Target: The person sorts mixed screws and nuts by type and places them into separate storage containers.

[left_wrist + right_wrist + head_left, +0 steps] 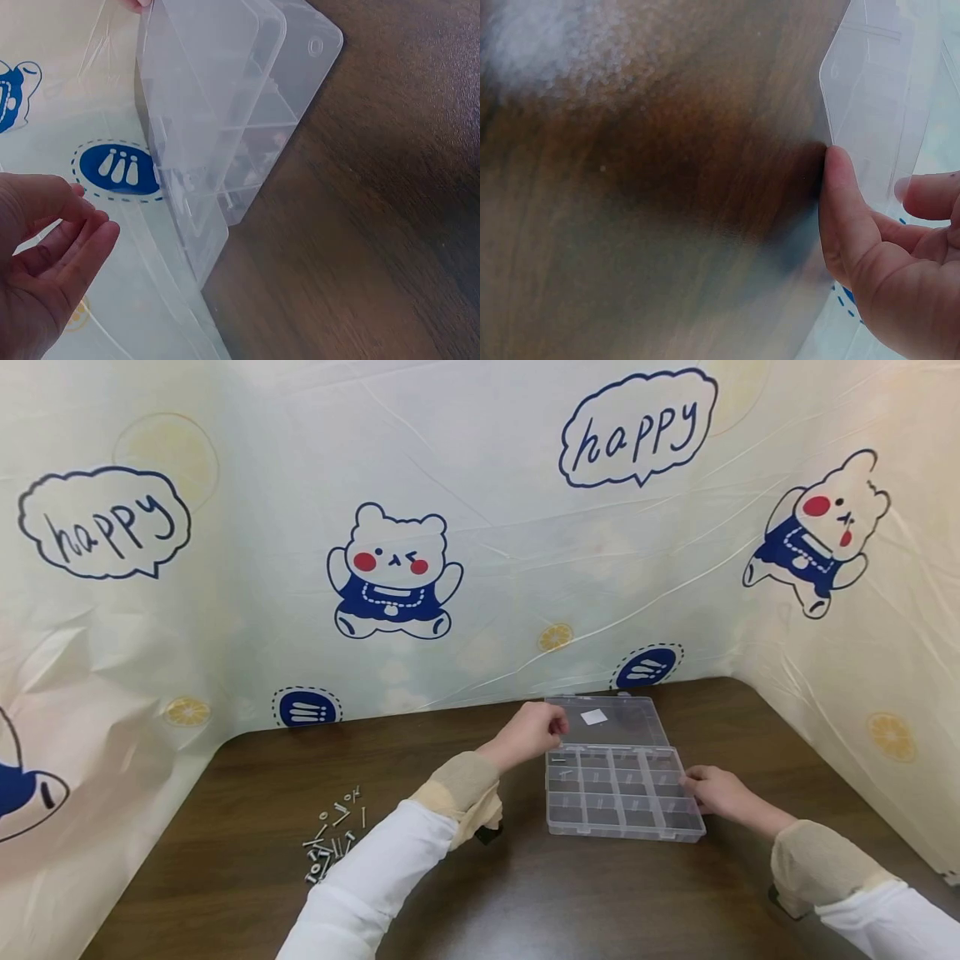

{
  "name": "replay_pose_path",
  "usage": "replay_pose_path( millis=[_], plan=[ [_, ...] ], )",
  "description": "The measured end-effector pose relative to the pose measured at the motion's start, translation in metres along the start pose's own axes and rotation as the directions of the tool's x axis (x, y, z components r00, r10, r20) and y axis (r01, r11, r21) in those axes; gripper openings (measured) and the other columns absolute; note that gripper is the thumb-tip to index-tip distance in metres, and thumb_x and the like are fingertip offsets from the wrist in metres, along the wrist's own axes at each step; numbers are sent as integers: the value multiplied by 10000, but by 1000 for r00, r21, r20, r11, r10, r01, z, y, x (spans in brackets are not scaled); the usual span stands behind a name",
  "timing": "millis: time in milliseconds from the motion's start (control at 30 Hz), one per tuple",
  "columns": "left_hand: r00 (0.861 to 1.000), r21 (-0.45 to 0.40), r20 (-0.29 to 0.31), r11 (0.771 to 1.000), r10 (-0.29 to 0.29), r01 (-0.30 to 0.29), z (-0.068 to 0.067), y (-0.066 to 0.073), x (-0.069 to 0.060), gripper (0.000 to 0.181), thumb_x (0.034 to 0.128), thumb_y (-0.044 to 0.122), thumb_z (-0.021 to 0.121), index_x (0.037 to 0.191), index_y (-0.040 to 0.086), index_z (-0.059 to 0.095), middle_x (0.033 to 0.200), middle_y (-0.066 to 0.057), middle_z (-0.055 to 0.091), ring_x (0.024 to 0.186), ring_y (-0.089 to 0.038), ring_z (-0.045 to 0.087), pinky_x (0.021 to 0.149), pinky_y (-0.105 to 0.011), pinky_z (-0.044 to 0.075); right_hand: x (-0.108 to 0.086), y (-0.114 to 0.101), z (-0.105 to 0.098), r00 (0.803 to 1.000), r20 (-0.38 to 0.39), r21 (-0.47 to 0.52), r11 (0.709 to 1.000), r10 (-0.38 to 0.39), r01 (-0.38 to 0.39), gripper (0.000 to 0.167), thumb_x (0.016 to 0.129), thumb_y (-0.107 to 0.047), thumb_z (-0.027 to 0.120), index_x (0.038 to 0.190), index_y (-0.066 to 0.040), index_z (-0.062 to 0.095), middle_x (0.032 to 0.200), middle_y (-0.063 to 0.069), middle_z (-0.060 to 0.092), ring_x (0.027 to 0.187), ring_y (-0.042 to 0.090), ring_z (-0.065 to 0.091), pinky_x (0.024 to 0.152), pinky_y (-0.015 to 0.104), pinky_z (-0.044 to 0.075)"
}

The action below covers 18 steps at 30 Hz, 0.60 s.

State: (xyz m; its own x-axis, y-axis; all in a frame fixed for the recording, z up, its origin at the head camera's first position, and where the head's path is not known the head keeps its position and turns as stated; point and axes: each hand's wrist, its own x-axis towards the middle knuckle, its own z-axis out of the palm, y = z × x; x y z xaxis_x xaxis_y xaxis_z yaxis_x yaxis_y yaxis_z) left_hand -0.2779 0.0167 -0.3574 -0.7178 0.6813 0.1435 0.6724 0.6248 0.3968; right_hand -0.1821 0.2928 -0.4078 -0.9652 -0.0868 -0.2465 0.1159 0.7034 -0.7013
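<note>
A clear plastic compartment box (626, 837) lies on the table with its lid (626, 722) folded back. Small screws (558, 761) rest in its left compartments, towards the back. My left hand (528, 731) hovers over the box's back left corner. In the left wrist view, its thumb and fingertips (105, 229) come close together, and whether something small is between them cannot be made out. At the box's right side, my right hand (712, 789) holds the edge, fingers along the outer wall and thumb (922, 196) towards the top.
A loose pile of screws, nuts and washers (330, 847) lies on the left of the dark wooden table (525, 902). A small white square (593, 717) shows at the lid. A printed sheet (510, 568) hangs behind and beside the table.
</note>
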Motion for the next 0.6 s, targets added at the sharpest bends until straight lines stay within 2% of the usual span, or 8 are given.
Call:
replay_pose_path(
  millis=[167, 300, 600],
  plan=[
    [1000, 18, 20, 1000, -19, 19, -5, -8, -4, 141, 794, -3, 566, 886, 57, 655, 824, -7, 629, 731, -97, 545, 646, -190, 432, 1, 0, 0, 1000, 6, -2, 1000, 3, -3, 348, 939, -69, 373, 1093, 238, 430, 1012, 340, 513, 885, 346, 581, 696, 383, 516],
    [996, 29, 75, 999, -39, 37, -14, -15, -8, 96, 814, 43, 581, 871, 82, 648, 798, 15, 603, 704, -105, 513, 650, -209, 431, 1, 0, 0, 1000, 9, -3, 1000, 3, -3, 344, 940, -67, 371, 1093, 235, 431, 1011, 337, 514, 882, 345, 581, 697, 385, 515],
    [984, 113, 176, 993, -38, 18, -37, -32, -20, 42, 765, 113, 670, 790, 123, 639, 755, 43, 607, 708, -88, 545, 671, -216, 448, 0, -1, 0, 1000, 10, -8, 1000, 0, 1, 338, 941, -71, 367, 1082, 228, 439, 995, 326, 520, 858, 323, 585, 691, 388, 514]
  ],
)
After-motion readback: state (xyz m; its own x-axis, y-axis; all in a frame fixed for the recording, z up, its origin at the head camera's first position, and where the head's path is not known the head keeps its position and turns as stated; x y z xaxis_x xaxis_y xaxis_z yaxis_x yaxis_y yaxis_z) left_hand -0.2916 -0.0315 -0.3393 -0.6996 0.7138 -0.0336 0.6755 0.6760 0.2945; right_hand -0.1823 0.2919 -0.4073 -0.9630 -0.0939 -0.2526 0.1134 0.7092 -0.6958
